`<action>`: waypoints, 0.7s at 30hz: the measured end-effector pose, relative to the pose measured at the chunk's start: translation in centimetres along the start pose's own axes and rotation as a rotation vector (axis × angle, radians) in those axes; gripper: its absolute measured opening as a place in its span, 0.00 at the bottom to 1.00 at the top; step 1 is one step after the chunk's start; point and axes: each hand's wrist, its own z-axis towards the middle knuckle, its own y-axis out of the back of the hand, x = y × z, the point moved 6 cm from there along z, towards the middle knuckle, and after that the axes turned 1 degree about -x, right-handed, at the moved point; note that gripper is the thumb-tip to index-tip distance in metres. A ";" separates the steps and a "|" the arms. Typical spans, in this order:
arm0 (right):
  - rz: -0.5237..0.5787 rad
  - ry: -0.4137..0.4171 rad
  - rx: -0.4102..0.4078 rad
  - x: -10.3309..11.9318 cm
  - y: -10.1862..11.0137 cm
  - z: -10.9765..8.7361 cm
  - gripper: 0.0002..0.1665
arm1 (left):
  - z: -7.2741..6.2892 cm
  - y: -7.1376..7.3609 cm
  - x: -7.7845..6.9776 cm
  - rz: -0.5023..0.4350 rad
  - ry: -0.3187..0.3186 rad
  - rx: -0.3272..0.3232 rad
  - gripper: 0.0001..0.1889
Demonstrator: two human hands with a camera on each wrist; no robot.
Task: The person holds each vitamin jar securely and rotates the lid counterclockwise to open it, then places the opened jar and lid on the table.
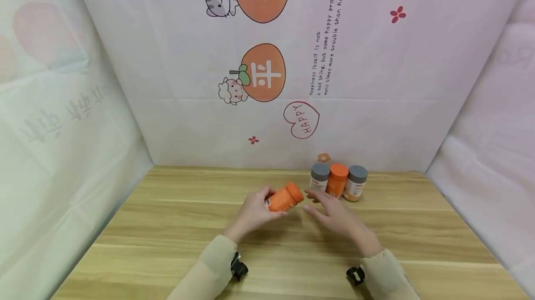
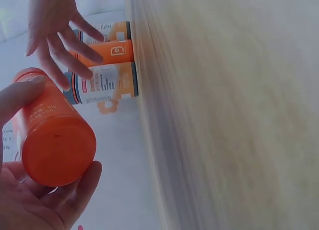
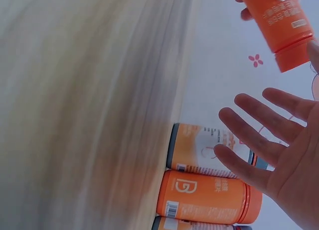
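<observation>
My left hand (image 1: pixel 255 210) grips an orange supplement bottle (image 1: pixel 281 199) around its body, tilted with the orange cap up and to the right. In the left wrist view the bottle's round base (image 2: pixel 59 150) faces the camera, thumb on one side and fingers on the other. My right hand (image 1: pixel 336 214) is beside the cap, its fingers (image 3: pixel 254 135) spread and holding nothing. Behind the right hand stand three upright bottles in a row: a grey-capped white one (image 1: pixel 319 175), an orange one (image 1: pixel 337 180) and another grey-capped white one (image 1: pixel 355 183).
The wooden table (image 1: pixel 167 225) ends at a white printed cloth (image 1: pixel 188 128) hanging along the back. More white cloth (image 1: pixel 485 165) hangs at both sides. The bottle row is close to the back edge, right of centre.
</observation>
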 end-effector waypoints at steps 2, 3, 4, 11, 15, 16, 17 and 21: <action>0.005 0.003 0.001 0.3 0.0 0.0 0.36 | -0.1 -0.1 -0.1 0.011 0.006 0.007 0.24; 0.009 0.005 0.001 0.4 0.0 0.0 0.36 | -0.1 -0.2 -0.1 0.017 0.011 0.011 0.25; 0.008 0.006 0.001 0.6 0.0 0.0 0.36 | -0.1 -0.2 -0.1 0.023 0.016 0.016 0.25; 0.033 0.023 -0.012 1.3 -0.1 0.3 0.35 | -0.4 -0.5 -0.3 0.017 0.043 0.045 0.26; 0.056 0.033 -0.014 1.6 -0.3 0.6 0.33 | -0.6 -0.6 -0.4 0.021 0.051 0.057 0.26; 0.062 0.033 -0.013 1.7 -0.4 0.7 0.33 | -0.7 -0.7 -0.5 0.024 0.052 0.058 0.26; 0.068 0.032 -0.014 1.8 -0.5 0.8 0.32 | -0.7 -0.7 -0.5 0.026 0.057 0.059 0.26; 0.092 0.020 -0.020 2.1 -0.7 1.1 0.31 | -0.9 -0.7 -0.9 0.020 0.077 0.064 0.26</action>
